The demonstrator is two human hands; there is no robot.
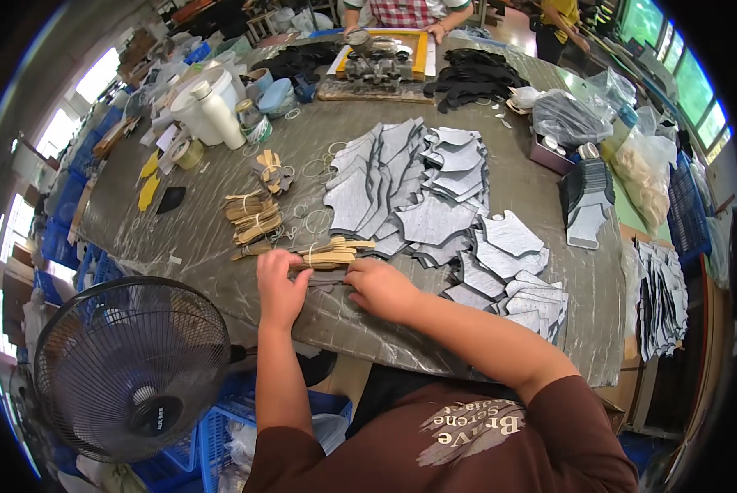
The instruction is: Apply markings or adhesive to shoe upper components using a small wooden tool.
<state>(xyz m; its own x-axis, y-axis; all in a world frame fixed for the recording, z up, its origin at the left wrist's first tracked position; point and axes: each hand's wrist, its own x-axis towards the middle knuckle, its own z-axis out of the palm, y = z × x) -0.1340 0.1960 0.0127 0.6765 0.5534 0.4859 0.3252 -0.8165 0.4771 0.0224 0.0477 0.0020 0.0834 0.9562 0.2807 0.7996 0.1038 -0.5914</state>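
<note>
At the table's near edge, a bundle of tan, finger-shaped fabric strips (331, 253) lies between my two hands, with a band around it. My left hand (280, 283) has its fingers curled at the bundle's left end, thumb pointing inward. From the right, my right hand (381, 287) closes with bent fingers on the bundle's near right side. Dark grey pieces (327, 279) show just under it, partly hidden by the hands. Beyond the left hand lie more banded tan bundles (253, 215) and a smaller bundle (272, 171). Loose rubber bands (317, 220) are scattered beside them.
Overlapping stacks of grey-white cut pieces (438, 214) spread across the table's middle. A black fan (134, 370) stands near left. White bottle (218, 115) and tubs crowd the far left. Opposite, a person's hands hold a yellow frame (422, 53). Dark gloves-like pieces (475, 76) lie nearby.
</note>
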